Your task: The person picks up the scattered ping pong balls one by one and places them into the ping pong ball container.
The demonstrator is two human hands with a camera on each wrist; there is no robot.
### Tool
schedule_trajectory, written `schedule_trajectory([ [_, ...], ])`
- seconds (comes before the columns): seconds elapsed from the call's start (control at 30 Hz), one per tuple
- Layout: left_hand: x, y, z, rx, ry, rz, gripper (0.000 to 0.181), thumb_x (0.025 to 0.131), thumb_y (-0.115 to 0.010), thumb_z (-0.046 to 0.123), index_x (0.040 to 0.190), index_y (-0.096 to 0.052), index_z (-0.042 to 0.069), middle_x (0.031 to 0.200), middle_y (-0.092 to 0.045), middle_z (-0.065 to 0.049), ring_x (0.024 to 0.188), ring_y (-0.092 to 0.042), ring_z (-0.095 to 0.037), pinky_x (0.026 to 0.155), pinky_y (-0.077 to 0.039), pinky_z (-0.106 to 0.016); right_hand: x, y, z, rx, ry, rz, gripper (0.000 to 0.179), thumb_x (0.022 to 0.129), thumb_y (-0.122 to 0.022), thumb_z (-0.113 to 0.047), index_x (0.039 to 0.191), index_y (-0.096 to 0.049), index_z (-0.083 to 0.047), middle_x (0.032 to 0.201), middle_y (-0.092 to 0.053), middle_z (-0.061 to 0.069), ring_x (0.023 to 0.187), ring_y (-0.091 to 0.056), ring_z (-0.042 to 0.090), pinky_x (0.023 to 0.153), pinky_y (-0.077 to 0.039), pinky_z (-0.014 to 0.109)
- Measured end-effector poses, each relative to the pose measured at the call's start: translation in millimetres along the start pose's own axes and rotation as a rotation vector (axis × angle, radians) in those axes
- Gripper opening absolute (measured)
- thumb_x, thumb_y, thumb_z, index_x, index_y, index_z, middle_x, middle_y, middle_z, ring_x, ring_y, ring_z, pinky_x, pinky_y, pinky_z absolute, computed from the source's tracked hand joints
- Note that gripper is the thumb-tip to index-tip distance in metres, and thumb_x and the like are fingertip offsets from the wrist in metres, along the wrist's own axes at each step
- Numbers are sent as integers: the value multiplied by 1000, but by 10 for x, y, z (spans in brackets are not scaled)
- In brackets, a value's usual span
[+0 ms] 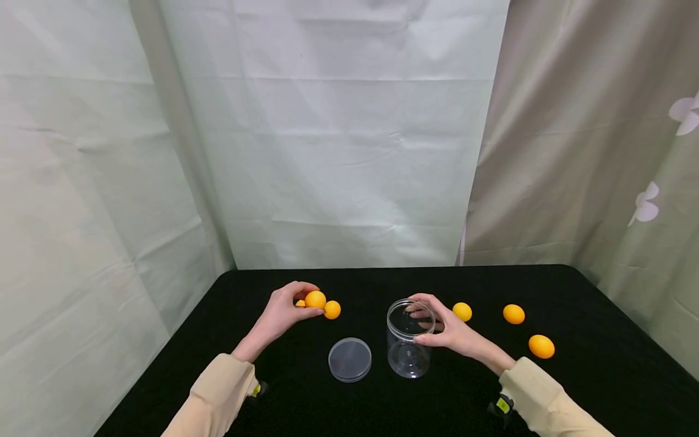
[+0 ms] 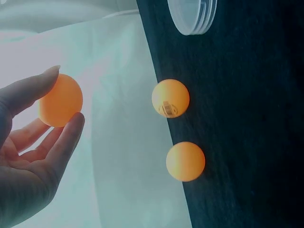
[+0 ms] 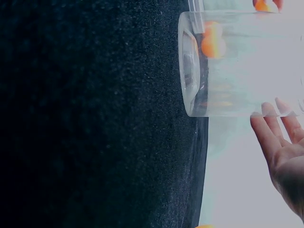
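My left hand (image 1: 286,309) pinches an orange ping-pong ball (image 1: 315,300) between thumb and fingertips, raised above the table in the left wrist view (image 2: 64,100). Two more balls lie near that hand: one ball (image 1: 332,310) just to the right, another ball (image 1: 300,303) partly hidden behind the fingers. With thumb and fingers around its upper part, my right hand (image 1: 455,334) holds a clear plastic jar (image 1: 408,361). The jar stands upright, its mouth uncovered, and no ball shows inside; orange shapes in the right wrist view are seen through its wall. A round translucent lid (image 1: 349,359) lies left of the jar.
To the right of the right hand lie three further orange balls, the nearest ball (image 1: 462,312) close behind the wrist, another ball (image 1: 514,314) farther right, and a third ball (image 1: 542,346) nearer me. A black-covered table (image 1: 306,400) meets pale curtains (image 1: 349,182) behind.
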State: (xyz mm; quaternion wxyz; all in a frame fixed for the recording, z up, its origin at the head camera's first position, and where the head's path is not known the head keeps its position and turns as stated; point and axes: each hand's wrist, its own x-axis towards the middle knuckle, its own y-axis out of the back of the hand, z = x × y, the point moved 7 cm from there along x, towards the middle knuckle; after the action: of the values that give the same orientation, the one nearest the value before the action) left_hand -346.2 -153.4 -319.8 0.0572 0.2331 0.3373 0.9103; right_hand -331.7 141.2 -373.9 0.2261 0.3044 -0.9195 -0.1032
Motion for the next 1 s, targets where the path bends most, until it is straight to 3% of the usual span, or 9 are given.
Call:
schedule_trajectory([
  [0.27,-8,-25,72,-58,-17,6,34,73,-76,16,103,-62,7,96,-56,-4,81,-52,-20,74,-46,-39,4,-1,-1,14,-6,-8,63,83,-59,-3,135,-25,-3,131,-30,27,115,-36,40,91,-32,56],
  [0.57,-10,-88,195,-90,-63,0,35,74,-75,19,104,-61,7,97,-57,-3,79,-53,-17,71,-47,-31,2,18,22,22,-5,-14,65,83,-60,-4,137,-23,-3,131,-31,25,115,-36,41,90,-33,55],
  [0.7,-32,-98,336,-106,-61,-9,34,74,-75,11,105,-61,5,97,-57,-5,80,-54,-20,71,-48,-33,-8,7,10,25,-10,-18,65,83,-59,-2,137,-23,-3,132,-31,25,115,-36,39,91,-32,55],
  [0.9,-120,-55,702,-161,-66,-31,34,74,-73,1,104,-59,-3,98,-57,-13,83,-54,-28,70,-50,-29,-6,-2,19,32,-6,-21,65,83,-59,-3,137,-22,-4,132,-29,28,115,-36,39,91,-32,56],
  [1.0,-129,-54,746,-181,-70,-35,34,74,-73,0,105,-59,-3,99,-57,-13,84,-54,-28,70,-50,-26,-3,-7,17,29,-12,-18,64,83,-60,-5,136,-24,-6,132,-31,24,116,-35,40,91,-32,55],
])
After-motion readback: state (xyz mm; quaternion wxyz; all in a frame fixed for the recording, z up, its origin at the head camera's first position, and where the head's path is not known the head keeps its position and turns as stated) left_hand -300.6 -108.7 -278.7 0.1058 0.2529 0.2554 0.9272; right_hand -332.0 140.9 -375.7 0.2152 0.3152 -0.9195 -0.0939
